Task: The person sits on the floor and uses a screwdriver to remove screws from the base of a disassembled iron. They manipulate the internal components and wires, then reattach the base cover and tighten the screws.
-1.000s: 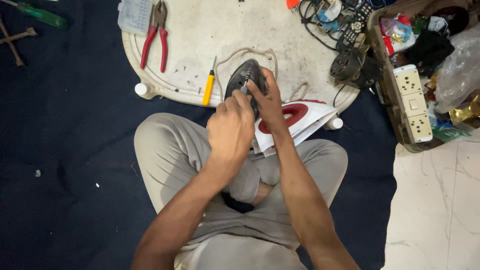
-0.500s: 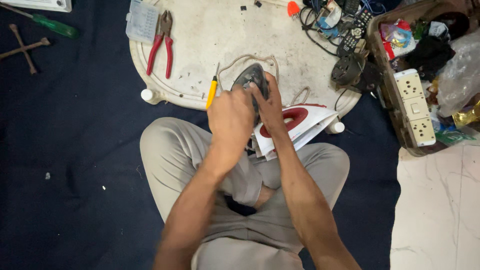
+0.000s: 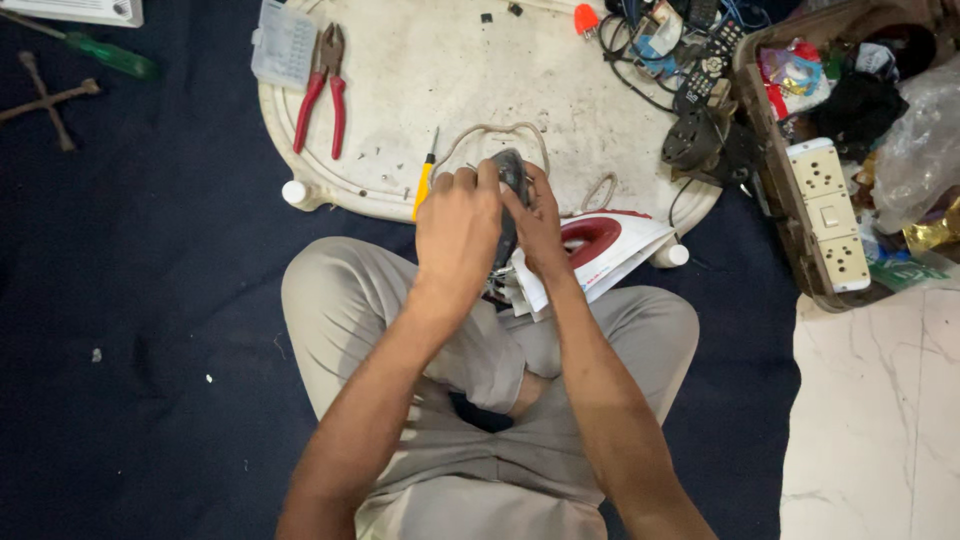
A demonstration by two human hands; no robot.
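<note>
Worn white surface (image 3: 480, 80), frame centre: dark rigid iron part (image 3: 510, 175), likely light, best held by edges, clenched between left hand (image 3: 458, 225) and right hand (image 3: 540, 225) fingers.

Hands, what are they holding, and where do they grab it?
Both the left hand and right hand grip a dark grey part by its sides, beside the red and white iron.

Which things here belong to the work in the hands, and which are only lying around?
In hand:
left hand
right hand
dark grey part
red and white iron

Lying about:
red pliers
yellow screwdriver
green screwdriver
white socket strip
</note>
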